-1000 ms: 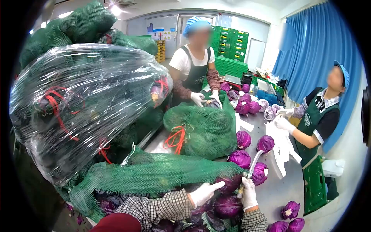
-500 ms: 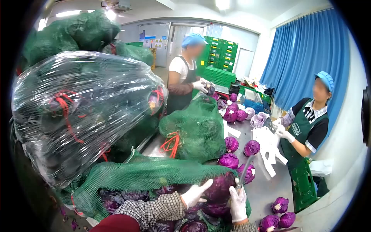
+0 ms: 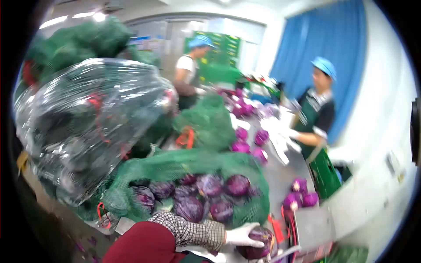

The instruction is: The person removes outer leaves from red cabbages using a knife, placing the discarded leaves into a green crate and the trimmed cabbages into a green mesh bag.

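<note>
My left hand [image 3: 242,235], in a white glove, is closed on a dark red cabbage [image 3: 258,245] near the bottom edge. A thin pale blade, seemingly a knife [image 3: 287,253], shows beside that cabbage; my right hand is out of view. Behind my left arm lies an opened green mesh bag [image 3: 197,158] with several red cabbages [image 3: 189,207] exposed in it. Its netting is folded back along the far side.
Peeled purple cabbages [image 3: 293,200] sit on the metal table [image 3: 280,175]. A tied mesh bag [image 3: 210,127] stands farther back. Film-wrapped sacks [image 3: 87,131] rise at left. Two co-workers in blue caps stand at the back [image 3: 188,74] and right [image 3: 318,105]. A green crate [image 3: 324,175] is beside the table.
The view has swung right and down, with blur. My left hand has moved from the open bag to the near side with a cabbage. My right hand has left the view.
</note>
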`<control>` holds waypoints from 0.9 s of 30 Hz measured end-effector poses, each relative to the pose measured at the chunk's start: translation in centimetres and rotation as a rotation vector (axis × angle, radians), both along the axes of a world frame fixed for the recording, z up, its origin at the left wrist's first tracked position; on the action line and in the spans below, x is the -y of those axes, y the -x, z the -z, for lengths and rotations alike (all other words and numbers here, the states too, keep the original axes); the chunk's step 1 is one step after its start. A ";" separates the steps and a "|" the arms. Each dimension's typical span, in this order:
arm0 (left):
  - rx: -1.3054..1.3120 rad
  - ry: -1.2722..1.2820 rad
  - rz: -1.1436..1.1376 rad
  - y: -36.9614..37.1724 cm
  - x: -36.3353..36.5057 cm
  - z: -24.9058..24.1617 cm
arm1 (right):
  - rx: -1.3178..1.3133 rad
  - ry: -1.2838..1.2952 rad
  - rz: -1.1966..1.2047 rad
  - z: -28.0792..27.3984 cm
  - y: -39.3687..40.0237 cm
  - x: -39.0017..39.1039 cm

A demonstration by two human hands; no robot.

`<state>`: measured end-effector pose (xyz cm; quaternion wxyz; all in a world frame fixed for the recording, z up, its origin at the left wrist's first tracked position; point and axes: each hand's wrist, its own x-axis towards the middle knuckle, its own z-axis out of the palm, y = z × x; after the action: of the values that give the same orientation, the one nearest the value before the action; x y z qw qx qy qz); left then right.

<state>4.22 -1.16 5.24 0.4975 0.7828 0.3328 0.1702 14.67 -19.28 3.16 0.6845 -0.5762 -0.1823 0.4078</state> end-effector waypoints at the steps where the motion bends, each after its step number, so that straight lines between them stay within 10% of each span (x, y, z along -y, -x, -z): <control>1: 0.156 0.169 0.210 -0.5 0.1 -0.8 | -0.026 -0.011 -0.062 1.8 -0.3 1.6; 3: 0.249 0.330 0.330 -1.4 1.4 0.4 | 0.179 -0.083 0.137 7.0 0.9 3.2; 5: 0.162 0.272 0.356 -2.1 1.7 3.6 | 1.430 0.011 -0.043 8.1 0.1 5.4; 6: 0.208 0.419 0.367 -1.9 2.5 1.4 | 1.421 0.045 -0.029 8.8 0.5 6.2; 8: -0.232 -0.420 0.287 -1.5 3.2 3.3 | 1.329 0.024 -0.140 9.6 0.1 6.3; 10: -0.294 -0.373 0.367 -1.5 3.5 2.4 | -0.062 0.101 0.048 7.6 0.8 6.7; 12: -0.298 -0.419 0.373 -1.0 3.5 2.7 | -0.047 0.139 0.096 9.0 0.0 7.2; 16: -0.319 -0.490 0.419 -0.4 4.0 2.7 | 1.420 0.302 0.074 10.9 -1.6 9.3; 18: -0.373 -0.495 0.441 -0.5 4.5 1.5 | 0.349 0.169 -0.048 5.9 -1.4 8.9; 20: -0.438 -0.537 0.472 -1.0 5.0 0.5 | -0.038 0.158 -0.091 2.5 -1.2 8.2; 27: -0.456 -0.572 0.417 -3.4 6.0 1.3 | 1.000 0.268 -0.054 5.2 -1.1 8.2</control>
<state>7.61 -7.19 3.97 0.1973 0.9576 0.2083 -0.0262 15.76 -27.53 -2.03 0.4230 -0.7783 -0.4482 0.1199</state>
